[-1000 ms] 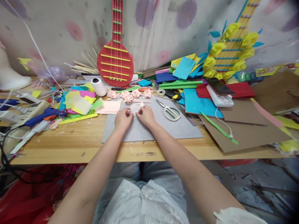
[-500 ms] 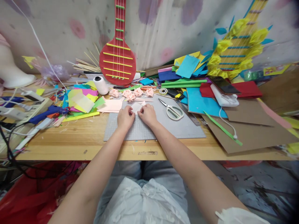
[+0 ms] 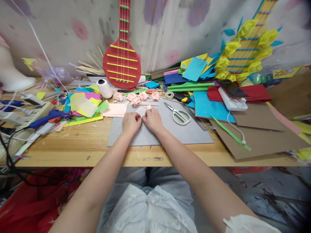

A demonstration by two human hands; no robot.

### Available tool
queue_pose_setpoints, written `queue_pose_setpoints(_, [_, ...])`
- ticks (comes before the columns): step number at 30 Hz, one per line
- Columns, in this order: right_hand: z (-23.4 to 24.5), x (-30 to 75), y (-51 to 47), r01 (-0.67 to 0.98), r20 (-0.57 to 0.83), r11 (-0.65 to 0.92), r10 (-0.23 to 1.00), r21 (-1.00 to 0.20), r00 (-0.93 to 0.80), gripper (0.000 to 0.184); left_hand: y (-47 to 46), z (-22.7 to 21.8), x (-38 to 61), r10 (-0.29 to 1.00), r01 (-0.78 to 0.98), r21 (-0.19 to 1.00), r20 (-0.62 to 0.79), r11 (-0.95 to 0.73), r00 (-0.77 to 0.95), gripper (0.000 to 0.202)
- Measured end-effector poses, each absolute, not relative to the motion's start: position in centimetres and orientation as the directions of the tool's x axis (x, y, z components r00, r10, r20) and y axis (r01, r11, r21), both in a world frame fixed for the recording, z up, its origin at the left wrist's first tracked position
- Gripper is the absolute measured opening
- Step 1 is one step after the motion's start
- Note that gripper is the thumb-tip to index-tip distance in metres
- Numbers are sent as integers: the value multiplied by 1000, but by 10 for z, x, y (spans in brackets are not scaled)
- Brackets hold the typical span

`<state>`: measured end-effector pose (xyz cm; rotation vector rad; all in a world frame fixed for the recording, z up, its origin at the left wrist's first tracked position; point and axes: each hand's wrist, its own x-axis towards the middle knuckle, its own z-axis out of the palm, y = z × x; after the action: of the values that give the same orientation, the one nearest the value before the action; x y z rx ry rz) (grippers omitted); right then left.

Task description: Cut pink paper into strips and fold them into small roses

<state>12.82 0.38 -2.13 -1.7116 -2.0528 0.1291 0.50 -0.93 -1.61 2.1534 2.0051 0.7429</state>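
A small pale piece of paper lies on the grey cutting mat, its far part showing between my hands. My left hand is closed at the paper's near left side, thumb and fingers pinched together. From the right, my right hand pinches the near edge, its fingertips almost meeting the left ones. The near part of the paper is hidden by my fingers. Just beyond sit several pale pink paper flowers. To the left is a stack of pale pink paper. Scissors rest at the right.
A red paper lute-like instrument stands behind the mat, beside a white thread spool. At left are a blue glue gun and a power strip. Brown cardboard and a phone lie at right.
My hands have drawn slightly closer together, and the fingers have shifted along the paper's near edge. Less of the paper shows between them. Other things stay put.
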Motion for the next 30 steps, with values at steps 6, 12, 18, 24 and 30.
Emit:
queue_pose_setpoints(6, [-20, 129, 2, 910, 292, 255, 943, -326, -160, 21, -6, -17, 2, 963, 884, 442, 266, -150, 30, 15])
queue_pose_setpoints(12, [-22, 130, 3, 907, 284, 262, 944, -331, -169, 26, -11, -17, 2, 945, 880, 456, 326, -132, -27, 22])
queue_pose_setpoints(18, [-23, 131, 4, 892, 293, 251, 945, -376, -143, 30, 2, -14, -3, 955, 796, 604, 258, -38, -150, 24])
queue_pose_setpoints(24, [-22, 136, 5, 800, 300, 263, 948, -539, -109, 32, 31, -11, -17, 985, 689, 718, 166, -95, -38, 36])
queue_pose_setpoints(30, [-20, 138, 0, 759, 372, 349, 916, -549, -151, 18, 30, -6, -29, 925, 694, 613, 253, -379, 282, 36])
